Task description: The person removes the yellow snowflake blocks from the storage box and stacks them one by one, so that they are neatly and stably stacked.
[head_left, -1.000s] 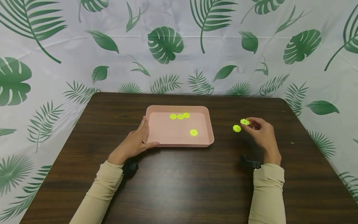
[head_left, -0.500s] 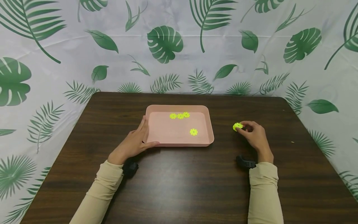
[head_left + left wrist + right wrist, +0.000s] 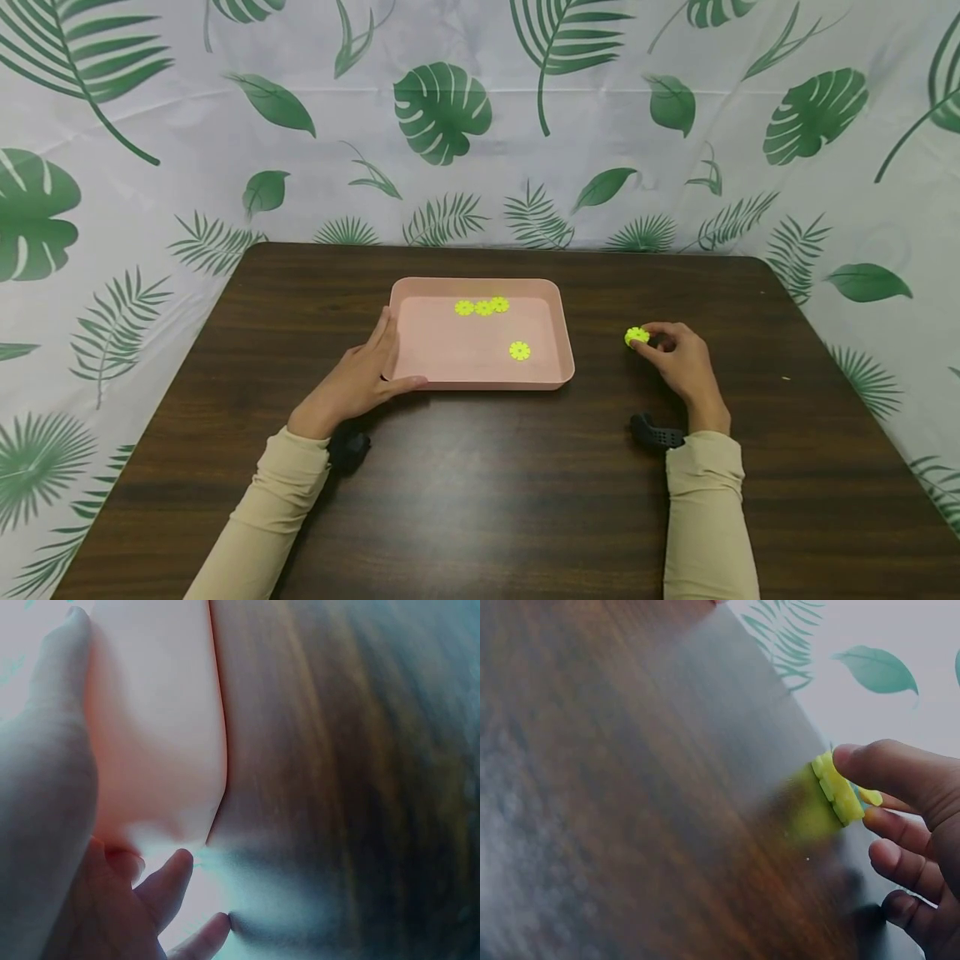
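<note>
My left hand (image 3: pixel 348 392) rests against the left end of a shallow pink tray (image 3: pixel 450 362), fingers straight along its side and thumb at its front edge. Inside the tray lie several flat yellow-green flower-shaped discs, one disc (image 3: pixel 520 351) apart from the others near the front right. Right of the tray, my right hand (image 3: pixel 682 358) pinches a yellow flower-shaped disc (image 3: pixel 639 334) between thumb and fingers. This disc overlaps another yellow piece on the table in the head view. Up close in the right wrist view, yellow layers (image 3: pixel 836 791) sit right at the thumb tip.
The dark wooden table (image 3: pixel 487 500) runs back to a white cloth (image 3: pixel 337 125) printed with green leaves. Black straps with devices sit at both wrists, including the right wrist device (image 3: pixel 656 433).
My right hand has moved left with its disc, which now overlaps the yellow piece that lay beside it. My left hand and the tray stay in place.
</note>
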The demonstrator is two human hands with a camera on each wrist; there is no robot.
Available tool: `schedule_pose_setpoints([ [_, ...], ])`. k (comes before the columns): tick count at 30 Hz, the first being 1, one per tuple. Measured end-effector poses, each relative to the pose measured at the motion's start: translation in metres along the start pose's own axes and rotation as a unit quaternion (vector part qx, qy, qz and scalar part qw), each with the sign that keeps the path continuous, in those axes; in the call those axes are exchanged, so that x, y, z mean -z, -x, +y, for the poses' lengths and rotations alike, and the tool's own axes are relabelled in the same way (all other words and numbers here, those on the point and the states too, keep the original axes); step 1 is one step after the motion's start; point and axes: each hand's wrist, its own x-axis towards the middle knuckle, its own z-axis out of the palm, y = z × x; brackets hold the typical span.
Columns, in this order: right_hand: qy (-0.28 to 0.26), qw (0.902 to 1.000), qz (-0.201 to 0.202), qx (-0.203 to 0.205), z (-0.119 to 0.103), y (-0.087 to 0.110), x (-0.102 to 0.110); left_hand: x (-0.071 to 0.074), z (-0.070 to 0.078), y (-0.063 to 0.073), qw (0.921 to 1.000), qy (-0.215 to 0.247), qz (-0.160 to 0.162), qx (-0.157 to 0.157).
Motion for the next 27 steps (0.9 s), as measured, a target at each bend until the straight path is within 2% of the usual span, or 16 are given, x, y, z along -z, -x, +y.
schedule_pose_setpoints([
  [15, 0.001, 0.9999, -0.013, -0.002, 0.0012, -0.0008, 0.0007, 0.0007, 0.0000, -0.0009, 1.0000, -0.007, -0.001, -0.003],
  [27, -0.002, 1.0000, -0.007, -0.002, -0.0002, 0.0004, 0.0018, -0.0019, -0.0021, -0.0006, 1.0000, 0.000, -0.002, -0.001],
])
